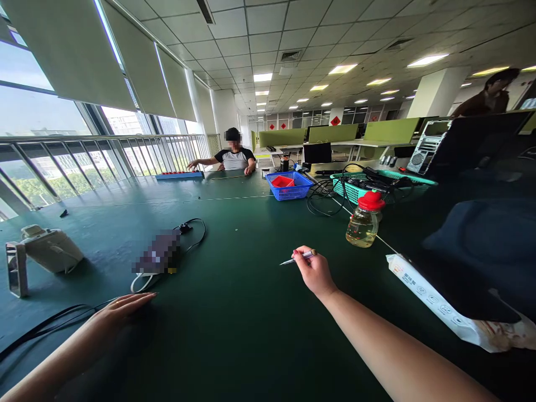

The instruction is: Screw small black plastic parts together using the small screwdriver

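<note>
My right hand (316, 274) is closed around a slim silver pen (288, 261), held just over the dark green tabletop (234, 329). The pen's thin pointed end faces left, and its brownish back end shows above my fingers. My left hand (125, 307) lies flat on the table at the lower left, fingers stretched out and holding nothing. Just beyond it is a blurred-out phone-like object (158, 254) with a white cable loop. Whether the pen's tip touches the table I cannot tell.
A red-lidded bottle (363, 223) of pale liquid, a white packet (431, 293) and a dark cloth item (481, 245) are at right. Farther back are a blue basket (291, 192) and a green basket (347, 191) with cables. A beige device (52, 248) stands left; another person (234, 159) sits opposite.
</note>
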A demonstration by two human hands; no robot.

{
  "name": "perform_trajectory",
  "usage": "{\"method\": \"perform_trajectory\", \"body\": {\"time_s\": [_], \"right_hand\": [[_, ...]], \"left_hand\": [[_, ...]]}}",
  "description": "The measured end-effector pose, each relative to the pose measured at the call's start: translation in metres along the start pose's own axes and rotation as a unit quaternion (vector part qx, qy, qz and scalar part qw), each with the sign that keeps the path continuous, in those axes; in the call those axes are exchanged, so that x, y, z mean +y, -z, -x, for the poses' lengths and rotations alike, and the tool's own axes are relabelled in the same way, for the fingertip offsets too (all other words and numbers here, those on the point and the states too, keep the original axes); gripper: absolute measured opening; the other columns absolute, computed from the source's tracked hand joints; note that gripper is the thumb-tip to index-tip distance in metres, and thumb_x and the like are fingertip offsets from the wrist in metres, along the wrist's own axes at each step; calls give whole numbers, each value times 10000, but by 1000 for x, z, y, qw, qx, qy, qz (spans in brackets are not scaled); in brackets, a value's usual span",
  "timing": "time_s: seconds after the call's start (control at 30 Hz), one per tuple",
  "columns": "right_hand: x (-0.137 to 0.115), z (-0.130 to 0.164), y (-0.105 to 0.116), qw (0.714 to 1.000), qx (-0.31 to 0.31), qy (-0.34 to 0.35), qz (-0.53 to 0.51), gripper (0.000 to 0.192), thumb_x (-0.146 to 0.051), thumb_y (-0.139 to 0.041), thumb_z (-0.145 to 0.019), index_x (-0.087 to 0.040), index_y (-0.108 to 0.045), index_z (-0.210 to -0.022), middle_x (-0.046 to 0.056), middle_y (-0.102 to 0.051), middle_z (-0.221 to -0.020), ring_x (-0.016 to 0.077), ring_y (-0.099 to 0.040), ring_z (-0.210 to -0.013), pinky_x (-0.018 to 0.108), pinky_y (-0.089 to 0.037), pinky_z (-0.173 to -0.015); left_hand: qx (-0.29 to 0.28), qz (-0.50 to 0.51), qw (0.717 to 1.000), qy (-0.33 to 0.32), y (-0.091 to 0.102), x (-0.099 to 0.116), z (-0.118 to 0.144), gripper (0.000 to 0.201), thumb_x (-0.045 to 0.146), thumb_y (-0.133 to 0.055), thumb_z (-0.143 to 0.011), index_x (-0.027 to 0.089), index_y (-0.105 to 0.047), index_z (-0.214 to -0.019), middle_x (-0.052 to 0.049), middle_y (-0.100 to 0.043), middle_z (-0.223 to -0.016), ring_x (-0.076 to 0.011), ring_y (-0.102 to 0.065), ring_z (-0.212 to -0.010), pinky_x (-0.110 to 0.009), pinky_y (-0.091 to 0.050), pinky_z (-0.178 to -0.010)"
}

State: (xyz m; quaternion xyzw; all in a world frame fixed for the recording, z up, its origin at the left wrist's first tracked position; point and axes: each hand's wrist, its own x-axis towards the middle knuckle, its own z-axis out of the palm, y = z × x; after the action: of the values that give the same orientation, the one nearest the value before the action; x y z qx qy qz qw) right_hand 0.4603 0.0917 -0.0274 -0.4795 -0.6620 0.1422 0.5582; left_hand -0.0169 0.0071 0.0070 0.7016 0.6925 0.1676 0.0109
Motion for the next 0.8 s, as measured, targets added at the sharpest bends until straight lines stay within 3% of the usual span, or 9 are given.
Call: {"method": "perform_trajectory", "body": {"time_s": [0.13, 0.33, 0.6, 0.8], "right_hand": [[-1, 0, 0, 1000, -4, 1, -2, 314, -433, -462, -921, -217, -598, -738, 25, -659, -626, 163, -597, -531, 247, -451, -518], [-3, 1, 1, 1000, -8, 5, -2, 310, -418, -469, -920, -214, -596, -724, 12, -633, -586, 156, -579, -504, 241, -433, -501], [-1, 0, 0, 1000, -11, -1, -5, 317, -430, -472, -918, -212, -600, -728, 11, -632, -587, 154, -576, -500, 239, -433, -495], [-2, 0, 0, 1000, -10, 0, -8, 314, -433, -471, -917, -216, -596, -727, 22, -652, -609, 162, -596, -517, 243, -448, -505]], "left_hand": [[-74, 107, 991, -11, -1, -10, -2, 435, 367, -481, -771, 432, -700, -1142, 67, -648, -1304, -258, -608, -1199, -390, -488, -1007], [-61, 53, 997, -8, 2, -12, -5, 487, 357, -516, -762, 385, -657, -1227, 51, -651, -1309, -256, -627, -1177, -385, -449, -1056], [-62, 63, 996, -19, -3, -22, -8, 496, 376, -508, -791, 427, -607, -1274, 100, -619, -1342, -234, -611, -1207, -383, -426, -1082], [-87, 74, 993, -3, 3, -6, -7, 522, 410, -529, -725, 368, -656, -1229, 71, -646, -1303, -248, -611, -1209, -365, -421, -1087]]}}
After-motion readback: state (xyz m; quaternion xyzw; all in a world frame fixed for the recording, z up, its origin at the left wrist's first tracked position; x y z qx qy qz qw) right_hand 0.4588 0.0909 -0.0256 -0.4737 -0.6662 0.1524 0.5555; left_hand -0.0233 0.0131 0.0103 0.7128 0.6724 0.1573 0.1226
